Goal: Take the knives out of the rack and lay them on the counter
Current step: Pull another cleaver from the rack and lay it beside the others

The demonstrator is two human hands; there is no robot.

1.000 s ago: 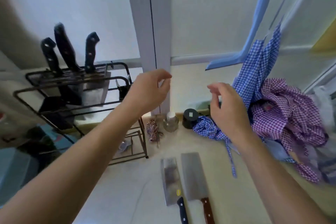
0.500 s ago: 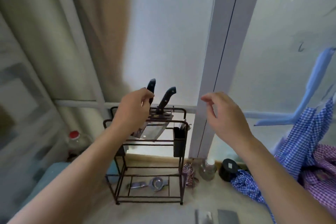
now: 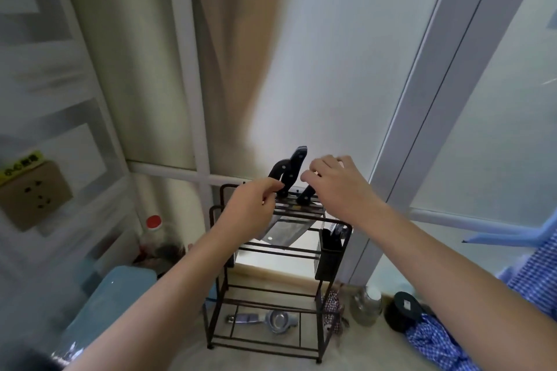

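A dark wire rack (image 3: pixel 301 340) stands on the pale counter (image 3: pixel 187 358) against the window. Three black-handled knives stick up from its top: a left one (image 3: pixel 278 172), a middle one (image 3: pixel 297 164) and a right one (image 3: pixel 306 198). Their broad blades (image 3: pixel 283 233) hang inside the rack. My left hand (image 3: pixel 250 212) pinches the lower end of the left knife's handle with thumb and fingertips. Just above the right knife's handle hovers my right hand (image 3: pixel 339 188), its fingers curled and apart, hiding the handle's upper end.
A black utensil holder (image 3: pixel 330 253) hangs on the rack's right side, with a metal squeezer (image 3: pixel 271 318) on the bottom shelf. A glass jar (image 3: pixel 366 306), a black-lidded pot (image 3: pixel 404 310) and blue checked cloth (image 3: pixel 437 343) lie right of the rack. A blue box (image 3: pixel 120 295) sits left.
The view swung left to the rack, so the two cleavers on the counter dropped out of sight. My left hand slid down a handle. My right hand came over the right knife.
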